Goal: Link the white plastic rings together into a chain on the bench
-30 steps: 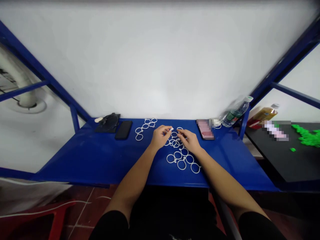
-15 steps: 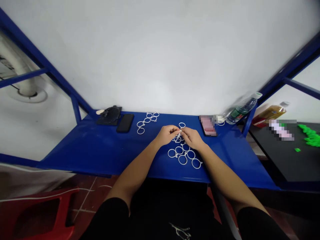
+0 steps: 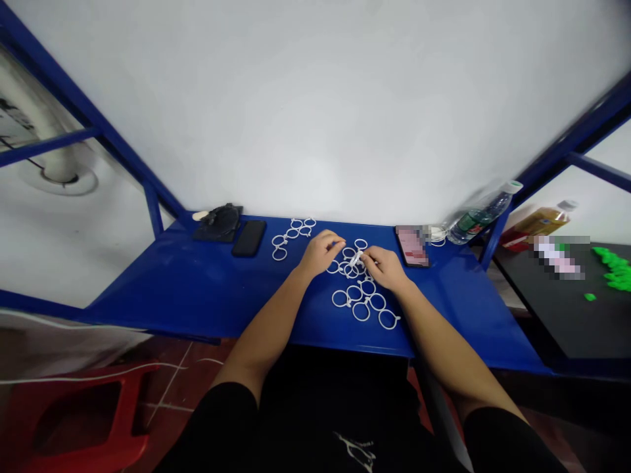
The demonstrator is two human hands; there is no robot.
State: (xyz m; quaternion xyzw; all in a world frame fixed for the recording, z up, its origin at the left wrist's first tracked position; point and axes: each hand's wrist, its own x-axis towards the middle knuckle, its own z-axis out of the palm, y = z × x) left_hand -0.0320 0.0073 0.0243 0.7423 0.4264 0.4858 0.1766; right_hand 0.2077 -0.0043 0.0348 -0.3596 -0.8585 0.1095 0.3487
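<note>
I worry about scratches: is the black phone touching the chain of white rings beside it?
Apart. The head view shows a strip of bare blue table between the black phone and the chain of white rings.

Arms outstretched, left hand [image 3: 320,253] and right hand [image 3: 387,268] nearly meet (fingers curled).

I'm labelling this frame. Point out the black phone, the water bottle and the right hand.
Black phone [image 3: 249,238], head view, middle of its screen.
Water bottle [image 3: 472,219], head view, green label.
Right hand [image 3: 389,269], head view, back of the hand.
</note>
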